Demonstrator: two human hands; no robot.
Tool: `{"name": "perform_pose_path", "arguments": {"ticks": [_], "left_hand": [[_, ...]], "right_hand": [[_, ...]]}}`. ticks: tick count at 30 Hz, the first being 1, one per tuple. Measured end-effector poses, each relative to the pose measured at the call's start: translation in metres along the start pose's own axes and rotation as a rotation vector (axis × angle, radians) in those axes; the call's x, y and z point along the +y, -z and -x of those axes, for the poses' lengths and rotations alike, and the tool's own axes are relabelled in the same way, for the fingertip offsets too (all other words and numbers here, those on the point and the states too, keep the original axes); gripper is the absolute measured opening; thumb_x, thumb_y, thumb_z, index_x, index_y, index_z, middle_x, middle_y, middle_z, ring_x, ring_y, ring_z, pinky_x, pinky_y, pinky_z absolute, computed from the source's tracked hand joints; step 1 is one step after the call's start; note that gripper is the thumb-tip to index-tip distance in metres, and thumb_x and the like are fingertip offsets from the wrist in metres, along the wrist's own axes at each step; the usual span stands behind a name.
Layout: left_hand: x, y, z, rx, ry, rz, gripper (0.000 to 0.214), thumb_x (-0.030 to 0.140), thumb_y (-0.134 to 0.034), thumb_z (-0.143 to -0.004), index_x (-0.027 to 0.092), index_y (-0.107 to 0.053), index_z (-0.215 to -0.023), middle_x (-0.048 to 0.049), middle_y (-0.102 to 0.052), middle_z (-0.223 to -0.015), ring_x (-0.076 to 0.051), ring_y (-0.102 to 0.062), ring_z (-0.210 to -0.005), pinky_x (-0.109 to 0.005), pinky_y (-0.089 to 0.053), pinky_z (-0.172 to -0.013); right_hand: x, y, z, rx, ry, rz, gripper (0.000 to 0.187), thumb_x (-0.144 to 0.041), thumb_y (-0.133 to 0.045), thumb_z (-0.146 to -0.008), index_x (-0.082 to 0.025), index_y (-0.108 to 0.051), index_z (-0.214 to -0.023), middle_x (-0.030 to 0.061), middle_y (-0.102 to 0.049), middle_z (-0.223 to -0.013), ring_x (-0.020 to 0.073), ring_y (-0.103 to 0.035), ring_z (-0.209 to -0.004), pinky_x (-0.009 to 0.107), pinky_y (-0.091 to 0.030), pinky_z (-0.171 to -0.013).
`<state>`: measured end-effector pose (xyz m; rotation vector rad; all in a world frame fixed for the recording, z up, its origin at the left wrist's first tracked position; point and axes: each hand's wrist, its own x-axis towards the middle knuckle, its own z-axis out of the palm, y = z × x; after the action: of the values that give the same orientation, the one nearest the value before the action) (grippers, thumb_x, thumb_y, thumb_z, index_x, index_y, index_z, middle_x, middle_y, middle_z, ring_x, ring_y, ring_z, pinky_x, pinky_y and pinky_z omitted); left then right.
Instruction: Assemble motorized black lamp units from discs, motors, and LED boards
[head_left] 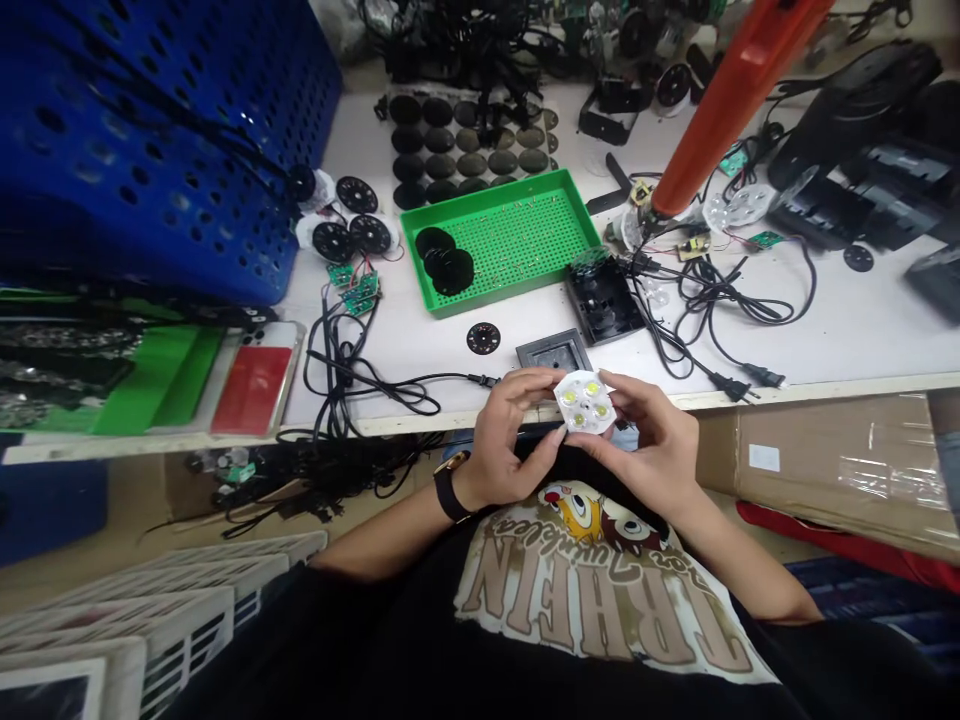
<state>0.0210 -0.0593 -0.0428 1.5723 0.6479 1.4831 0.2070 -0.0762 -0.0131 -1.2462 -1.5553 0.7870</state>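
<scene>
Between my two hands, just off the bench's front edge, is a white LED lens module (pixel 586 403) with yellow LEDs showing through its clear face. My left hand (pixel 517 435) pinches its left edge between thumb and fingers, and a dark watch circles that wrist. On the opposite edge, my right hand (pixel 649 435) grips it with thumb below and fingers above. Behind the module, a dark grey square frame (pixel 555 352) lies at the bench edge. An open black housing (pixel 606 298) sits beyond it, and a black perforated disc (pixel 484 338) is to the left.
A green tray (pixel 517 235) holds black discs and small screws. Black power cords (pixel 712 300) tangle at right, with more cable (pixel 337 350) at left. An orange-red tool (pixel 735 110) hangs over the bench. A blue perforated crate (pixel 150 150) stands at left; a cardboard box (pixel 840 460) is below right.
</scene>
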Motion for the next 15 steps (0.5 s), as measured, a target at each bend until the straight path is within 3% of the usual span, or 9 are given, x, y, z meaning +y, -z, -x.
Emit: {"name": "perform_pose_path", "arguments": {"ticks": [9, 15], "left_hand": [[0.002, 0.004, 0.001, 0.012, 0.068, -0.034, 0.050, 0.016, -0.067, -0.093, 0.022, -0.052, -0.140, -0.0150, -0.061, -0.133, -0.023, -0.064, -0.125, -0.038, -0.059, -0.103], [0.007, 0.018, -0.006, -0.033, 0.108, -0.251, 0.050, 0.018, -0.062, -0.096, 0.022, -0.047, -0.144, -0.0163, -0.062, -0.137, -0.024, -0.065, -0.127, -0.042, -0.057, -0.107]], "right_hand": [[0.000, -0.007, -0.003, -0.001, -0.083, -0.088, 0.059, -0.035, -0.095, -0.072, -0.024, -0.072, -0.125, 0.0015, -0.079, -0.093, 0.0161, -0.073, -0.077, 0.029, -0.063, -0.070], [0.012, -0.012, -0.009, 0.009, 0.001, 0.081, 0.059, -0.046, -0.090, -0.078, -0.023, -0.070, -0.129, 0.0050, -0.078, -0.097, 0.0197, -0.072, -0.083, 0.035, -0.062, -0.075]]}}
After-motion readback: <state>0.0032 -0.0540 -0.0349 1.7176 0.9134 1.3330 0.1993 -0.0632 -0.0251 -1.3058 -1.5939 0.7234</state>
